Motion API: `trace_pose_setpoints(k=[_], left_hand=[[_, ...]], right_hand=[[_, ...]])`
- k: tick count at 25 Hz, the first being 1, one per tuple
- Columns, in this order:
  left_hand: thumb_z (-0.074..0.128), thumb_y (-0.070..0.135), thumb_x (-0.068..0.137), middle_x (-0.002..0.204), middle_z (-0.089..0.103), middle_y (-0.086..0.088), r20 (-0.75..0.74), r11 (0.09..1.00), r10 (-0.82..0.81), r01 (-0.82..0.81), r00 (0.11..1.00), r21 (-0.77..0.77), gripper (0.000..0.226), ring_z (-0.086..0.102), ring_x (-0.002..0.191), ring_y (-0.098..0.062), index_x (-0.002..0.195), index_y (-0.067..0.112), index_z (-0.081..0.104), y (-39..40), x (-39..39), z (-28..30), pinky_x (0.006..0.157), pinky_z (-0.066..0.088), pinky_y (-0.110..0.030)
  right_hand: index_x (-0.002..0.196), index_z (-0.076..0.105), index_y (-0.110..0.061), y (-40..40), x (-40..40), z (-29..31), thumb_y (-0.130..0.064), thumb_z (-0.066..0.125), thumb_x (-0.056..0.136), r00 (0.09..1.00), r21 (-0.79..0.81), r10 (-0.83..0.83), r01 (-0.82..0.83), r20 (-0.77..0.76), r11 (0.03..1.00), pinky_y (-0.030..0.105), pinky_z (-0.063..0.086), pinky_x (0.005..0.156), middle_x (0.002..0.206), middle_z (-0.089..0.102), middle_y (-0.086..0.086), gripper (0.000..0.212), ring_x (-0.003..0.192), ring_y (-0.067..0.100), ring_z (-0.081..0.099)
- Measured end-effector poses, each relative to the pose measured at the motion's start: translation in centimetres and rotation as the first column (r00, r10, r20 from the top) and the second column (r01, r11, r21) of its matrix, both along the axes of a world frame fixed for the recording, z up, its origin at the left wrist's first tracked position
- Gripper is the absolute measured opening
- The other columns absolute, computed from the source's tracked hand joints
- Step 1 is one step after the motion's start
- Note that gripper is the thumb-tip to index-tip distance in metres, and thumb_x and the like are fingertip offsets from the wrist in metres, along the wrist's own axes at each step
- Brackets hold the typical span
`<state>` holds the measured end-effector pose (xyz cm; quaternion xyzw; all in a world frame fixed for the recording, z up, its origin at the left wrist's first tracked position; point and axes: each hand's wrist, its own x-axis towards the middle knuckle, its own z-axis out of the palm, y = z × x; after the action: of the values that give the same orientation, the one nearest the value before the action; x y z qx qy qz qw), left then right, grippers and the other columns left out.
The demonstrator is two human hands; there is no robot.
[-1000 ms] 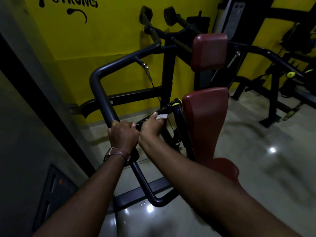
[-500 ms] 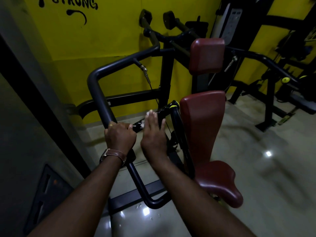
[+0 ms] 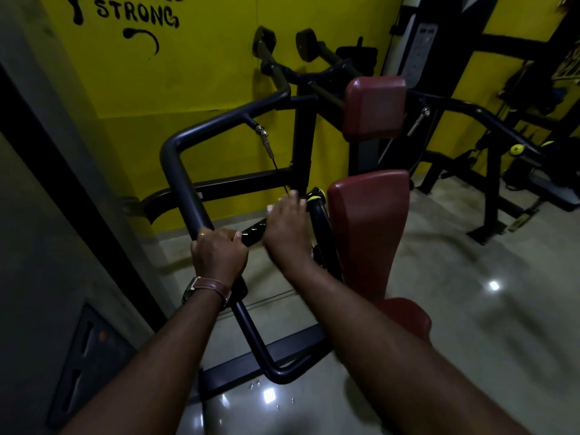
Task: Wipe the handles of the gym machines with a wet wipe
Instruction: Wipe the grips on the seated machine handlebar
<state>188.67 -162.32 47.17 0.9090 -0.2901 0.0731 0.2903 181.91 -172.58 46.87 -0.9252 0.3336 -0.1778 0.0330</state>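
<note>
A black ribbed handle [image 3: 255, 232] runs between the machine's bent black arm tube [image 3: 182, 180] and a yellow-tipped end [image 3: 315, 196]. My left hand [image 3: 218, 254], with a brown watch strap at the wrist, grips the tube where the handle joins it. My right hand [image 3: 287, 232] lies over the handle's far part with fingers stretched forward, pressing a white wet wipe [image 3: 276, 205] against it. Only small white bits of the wipe show at my fingertips.
Dark red seat and back pads [image 3: 368, 227] stand just right of the handle, with a red head pad [image 3: 375, 105] above. A yellow wall lies behind, a grey wall with a black strip on the left. More black machines [image 3: 489, 171] stand at the right on the glossy floor.
My right hand has slid along the handle toward its yellow-tipped end, its fingers straightening from a curled grip. My left hand keeps its hold on the tube.
</note>
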Motion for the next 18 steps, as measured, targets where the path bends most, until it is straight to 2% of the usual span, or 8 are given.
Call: trace_pose_setpoints(k=[2, 5, 9, 11, 12, 14, 16, 18], left_hand=[[0.057, 0.028, 0.090, 0.094, 0.073, -0.011, -0.003, 1.000, 0.015, -0.015, 1.000, -0.012, 0.024, 0.054, 0.103, -0.035, 0.093, 0.014, 0.077, 0.0, 0.0, 0.1, 0.086, 0.042, -0.041], [0.058, 0.027, 0.090, 0.094, 0.073, -0.011, -0.005, 1.000, 0.007, -0.007, 1.000, -0.015, 0.023, 0.054, 0.104, -0.036, 0.093, 0.015, 0.077, 0.0, -0.2, 0.2, 0.087, 0.042, -0.041], [0.059, 0.025, 0.089, 0.089, 0.072, -0.011, -0.015, 0.999, 0.007, -0.007, 1.000, -0.051, 0.021, 0.055, 0.101, -0.036, 0.088, 0.015, 0.077, 0.0, -0.2, 0.3, 0.087, 0.045, -0.042], [0.059, 0.025, 0.089, 0.086, 0.072, -0.011, -0.005, 0.999, 0.007, -0.007, 1.000, -0.039, 0.021, 0.055, 0.099, -0.036, 0.086, 0.015, 0.077, 0.0, -0.2, 0.3, 0.085, 0.044, -0.041], [0.059, 0.025, 0.089, 0.084, 0.071, -0.010, -0.001, 1.000, 0.009, -0.009, 1.000, -0.029, 0.021, 0.055, 0.098, -0.036, 0.085, 0.015, 0.077, 0.0, -0.2, 0.3, 0.084, 0.043, -0.041], [0.059, 0.024, 0.089, 0.083, 0.070, -0.012, 0.012, 1.000, 0.006, -0.006, 1.000, -0.021, 0.021, 0.055, 0.098, -0.036, 0.083, 0.014, 0.076, 0.1, -0.3, 0.4, 0.083, 0.042, -0.041], [0.059, 0.023, 0.089, 0.083, 0.069, -0.014, 0.017, 1.000, 0.002, -0.002, 1.000, -0.023, 0.021, 0.055, 0.098, -0.037, 0.084, 0.012, 0.076, 0.1, -0.6, 0.6, 0.083, 0.042, -0.042], [0.060, 0.023, 0.090, 0.085, 0.069, -0.014, 0.012, 1.000, 0.009, -0.009, 1.000, -0.018, 0.021, 0.055, 0.100, -0.037, 0.086, 0.012, 0.076, 0.1, -0.5, 0.6, 0.085, 0.041, -0.042]], right_hand=[[0.125, 0.050, 0.014, -0.7, -0.2, 0.1, -0.006, 0.030, 0.100, 1.000, -0.079, -0.024, 0.025, 0.012, 0.997, 0.050, 0.021, 0.119, 0.130, 0.048, 0.036, 0.037, 0.139, 0.047, 0.029], [0.107, 0.063, 0.002, -0.8, -1.0, 2.8, -0.005, 0.047, 0.092, 0.961, -0.174, 0.212, -0.243, -0.179, 0.954, 0.059, 0.022, 0.115, 0.106, 0.063, 0.025, 0.023, 0.114, 0.043, 0.054], [0.120, 0.061, -0.015, -5.3, -0.4, 10.8, -0.021, 0.046, 0.098, 0.843, -0.158, -0.046, -0.047, -0.536, 0.986, 0.069, 0.005, 0.112, 0.115, 0.066, 0.008, 0.028, 0.113, 0.031, 0.059], [0.121, 0.060, -0.013, -6.6, 0.1, 11.7, -0.021, 0.049, 0.098, 0.809, -0.024, 0.043, -0.071, -0.587, 0.997, 0.061, 0.027, 0.109, 0.126, 0.061, 0.010, 0.027, 0.116, 0.030, 0.057], [0.111, 0.062, -0.012, -7.1, 0.4, 11.5, -0.022, 0.050, 0.099, 0.796, 0.108, 0.168, -0.129, -0.582, 0.986, 0.047, 0.043, 0.098, 0.118, 0.063, 0.010, 0.020, 0.104, 0.025, 0.060], [0.085, 0.061, -0.012, -8.9, 0.3, 11.8, -0.027, 0.051, 0.100, 0.765, 0.334, 0.334, -0.165, -0.550, 0.928, 0.030, 0.041, 0.067, 0.085, 0.060, 0.004, 0.023, 0.071, 0.015, 0.051], [0.083, 0.066, -0.003, -11.1, 0.3, 12.6, -0.030, 0.057, 0.097, 0.766, 0.386, 0.342, -0.134, -0.544, 0.913, 0.032, 0.037, 0.063, 0.075, 0.055, 0.003, 0.032, 0.067, 0.017, 0.047], [0.098, 0.074, -0.005, -11.8, 0.8, 12.3, -0.028, 0.066, 0.091, 0.776, 0.430, 0.374, -0.148, -0.509, 0.891, 0.035, 0.045, 0.066, 0.080, 0.064, -0.001, 0.026, 0.072, 0.016, 0.055]])
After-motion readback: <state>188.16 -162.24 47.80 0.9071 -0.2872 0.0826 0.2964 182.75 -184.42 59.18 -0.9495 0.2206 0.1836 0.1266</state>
